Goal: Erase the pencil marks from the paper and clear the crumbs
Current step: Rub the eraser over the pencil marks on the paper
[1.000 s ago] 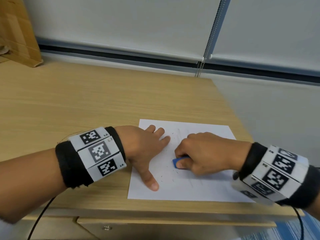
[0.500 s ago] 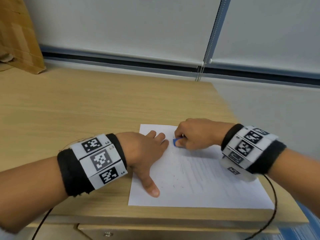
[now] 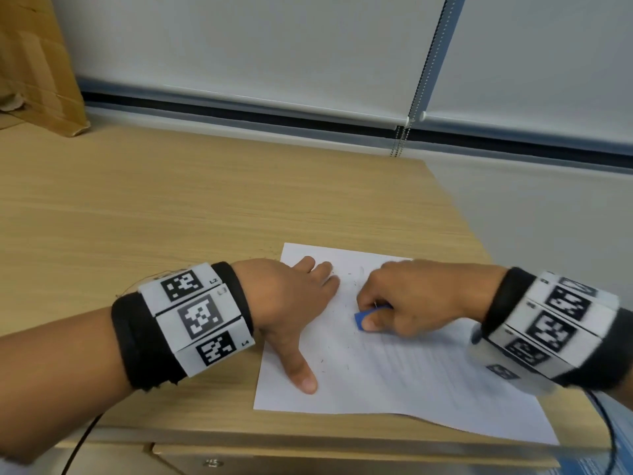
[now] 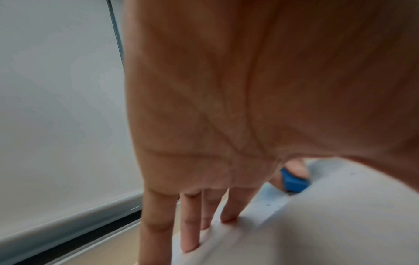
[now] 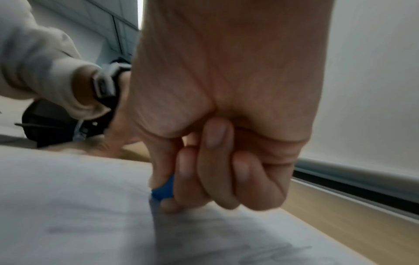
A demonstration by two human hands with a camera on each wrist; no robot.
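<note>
One wooden desk (image 3: 171, 207) bears one sheet of paper (image 3: 394, 378) near its front right corner. The left hand (image 3: 294, 303) lies flat, fingers spread, pressing the sheet. The right hand (image 3: 411, 299) pinches one blue eraser (image 3: 361, 318) on the paper, nearer the person than half a second ago. Dark crumbs (image 3: 337, 351), seemingly dozens, speckle the sheet.

The right hand (image 3: 416, 296) has dragged the eraser (image 3: 363, 317) back toward the paper's (image 3: 394, 382) middle.
</note>
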